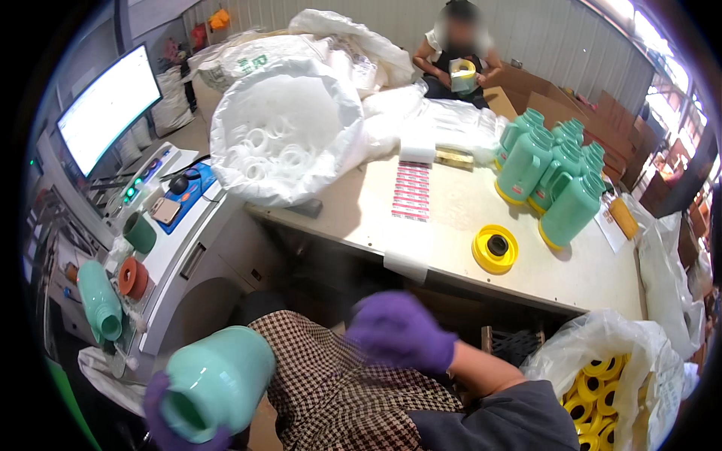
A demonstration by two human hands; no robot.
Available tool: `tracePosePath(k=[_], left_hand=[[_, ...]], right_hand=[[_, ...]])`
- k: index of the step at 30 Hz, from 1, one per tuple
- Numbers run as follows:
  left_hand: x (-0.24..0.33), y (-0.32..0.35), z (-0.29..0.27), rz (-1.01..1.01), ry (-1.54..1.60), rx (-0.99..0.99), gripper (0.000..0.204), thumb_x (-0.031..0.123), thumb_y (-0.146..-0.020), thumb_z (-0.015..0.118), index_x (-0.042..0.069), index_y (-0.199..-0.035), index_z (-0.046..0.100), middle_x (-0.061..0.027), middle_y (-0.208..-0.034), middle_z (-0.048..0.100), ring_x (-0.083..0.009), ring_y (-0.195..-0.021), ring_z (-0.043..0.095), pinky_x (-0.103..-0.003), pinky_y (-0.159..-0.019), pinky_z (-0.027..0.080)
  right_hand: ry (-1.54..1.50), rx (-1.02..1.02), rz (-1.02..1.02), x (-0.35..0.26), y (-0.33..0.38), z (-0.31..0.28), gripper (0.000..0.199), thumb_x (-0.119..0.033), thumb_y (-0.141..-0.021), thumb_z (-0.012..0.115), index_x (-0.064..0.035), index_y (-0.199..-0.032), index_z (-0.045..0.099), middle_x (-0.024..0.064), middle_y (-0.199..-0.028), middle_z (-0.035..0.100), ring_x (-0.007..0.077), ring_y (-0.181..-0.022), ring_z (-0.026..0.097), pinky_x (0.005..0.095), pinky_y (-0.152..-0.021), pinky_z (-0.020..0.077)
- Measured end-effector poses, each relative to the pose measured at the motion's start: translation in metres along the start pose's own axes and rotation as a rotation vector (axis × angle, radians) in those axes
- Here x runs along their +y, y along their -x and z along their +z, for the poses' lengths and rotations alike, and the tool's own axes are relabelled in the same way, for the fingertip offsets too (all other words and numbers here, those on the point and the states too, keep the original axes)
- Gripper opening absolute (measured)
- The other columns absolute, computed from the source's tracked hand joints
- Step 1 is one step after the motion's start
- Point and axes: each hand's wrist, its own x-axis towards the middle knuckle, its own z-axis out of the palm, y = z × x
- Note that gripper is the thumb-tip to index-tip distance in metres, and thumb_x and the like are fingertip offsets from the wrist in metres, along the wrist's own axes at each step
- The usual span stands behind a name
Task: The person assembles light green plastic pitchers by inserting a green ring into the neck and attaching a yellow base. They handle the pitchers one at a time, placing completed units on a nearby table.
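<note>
My left hand (159,413), in a purple glove, grips a pale green thermos flask shell (237,368) low at the left. The shell lies tilted beside my lap, its round opening turned toward me. Purple-gloved too, my right hand (398,331) is over my checked apron (316,376), short of the table's front edge. Motion smears its fingers, and nothing clear shows in them. On the table (346,214) lies a yellow ring-shaped base (485,259) with a black centre. A strip of red and white labels (411,192) runs toward the front edge.
Several green flasks (571,210) with yellow bases stand at the table's right. A white sack of clear rings (286,135) is at the back left, a bag of yellow bases (635,331) at the lower right. Across the table a person (457,56) holds a flask. A monitor (109,109) stands left.
</note>
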Motion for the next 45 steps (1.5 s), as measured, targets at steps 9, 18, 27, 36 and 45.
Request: tracePosePath(k=[9,18,27,36,45], left_hand=[[-0.062,0.034,0.001,-0.368,0.713,0.256,0.064,0.045,-0.099,0.05,-0.003,-0.141,0.052,-0.0156,-0.126,0.062,-0.0243,-0.112,0.061,-0.037,-0.098,0.049],[-0.079,0.067,-0.007,-0.522,0.235,-0.184,0.037,0.027,-0.097,0.055,0.002,-0.123,0.058,-0.0101,-0.111,0.061,-0.0199,-0.103,0.058,-0.035,-0.093,0.047],[-0.072,0.073,0.066,-0.6,0.251,0.051,0.031,0.023,-0.106,0.042,0.003,-0.123,0.057,-0.0078,-0.111,0.061,-0.0143,-0.099,0.058,-0.031,-0.09,0.048],[-0.078,0.062,0.092,-0.06,-0.117,0.084,0.037,0.024,-0.1,0.044,-0.007,-0.116,0.057,-0.0233,-0.116,0.059,-0.0364,-0.104,0.06,-0.04,-0.092,0.049],[-0.078,0.07,0.111,-0.446,0.036,0.155,0.03,0.019,-0.096,0.051,-0.003,-0.114,0.059,-0.0192,-0.108,0.063,-0.033,-0.097,0.062,-0.039,-0.087,0.049]], right_hand=[[1.432,0.012,1.046,0.136,0.288,-0.224,0.064,-0.051,-0.098,0.059,0.0041,-0.132,0.059,0.0259,-0.118,0.065,0.0422,-0.116,0.059,0.0513,-0.102,0.0446],[0.917,-0.32,1.096,0.266,0.382,-0.248,0.036,-0.023,-0.096,0.053,-0.0028,-0.124,0.061,0.0274,-0.11,0.062,0.0464,-0.102,0.058,0.053,-0.088,0.0479],[-0.494,0.672,1.219,0.273,0.339,-0.254,0.033,-0.03,-0.105,0.048,-0.0056,-0.125,0.058,0.0133,-0.122,0.065,0.0278,-0.116,0.062,0.0446,-0.1,0.0501],[-1.199,0.747,1.062,0.054,0.082,0.007,0.052,-0.034,-0.101,0.057,-0.0018,-0.141,0.052,0.0153,-0.138,0.059,0.0267,-0.122,0.062,0.0449,-0.105,0.05],[-0.154,0.199,0.393,0.026,0.018,0.061,0.087,-0.065,-0.101,0.04,0.0091,-0.145,0.045,0.0148,-0.113,0.058,0.0262,-0.099,0.052,0.0372,-0.091,0.0442]])
